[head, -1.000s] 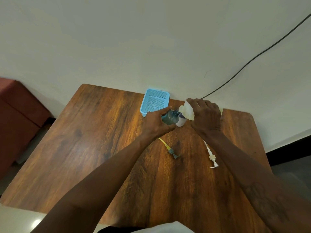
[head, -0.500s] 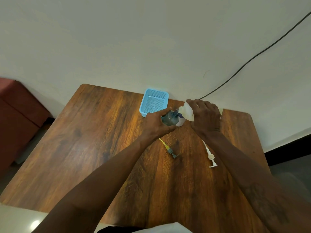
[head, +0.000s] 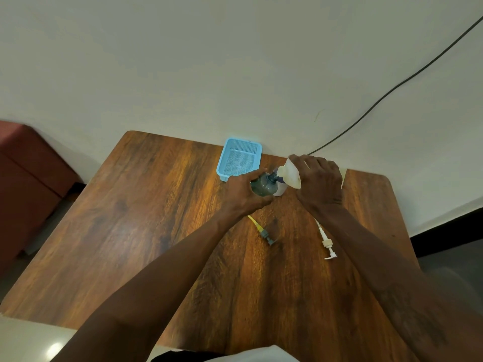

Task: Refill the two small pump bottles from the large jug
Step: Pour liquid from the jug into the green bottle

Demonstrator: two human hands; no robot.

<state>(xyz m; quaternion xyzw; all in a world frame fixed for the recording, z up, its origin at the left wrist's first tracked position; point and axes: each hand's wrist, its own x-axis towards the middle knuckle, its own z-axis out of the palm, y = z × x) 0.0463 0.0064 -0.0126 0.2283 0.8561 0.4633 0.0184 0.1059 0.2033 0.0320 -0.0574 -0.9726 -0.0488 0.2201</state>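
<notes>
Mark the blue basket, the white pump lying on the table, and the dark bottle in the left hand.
blue basket (head: 239, 163), head view, bare mesh floor.
white pump (head: 327, 242), head view, its collar.
dark bottle (head: 264, 188), head view, its shoulder.

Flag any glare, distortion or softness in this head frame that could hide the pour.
Head view: wide-angle bowing curves the edges of the table; a small glare spot sits on the floor at lower left; the light is even, with only faint shadows; the mouth of the grey bottle, where the jug meets it, is small and soft, so no stream can be made out.
</notes>
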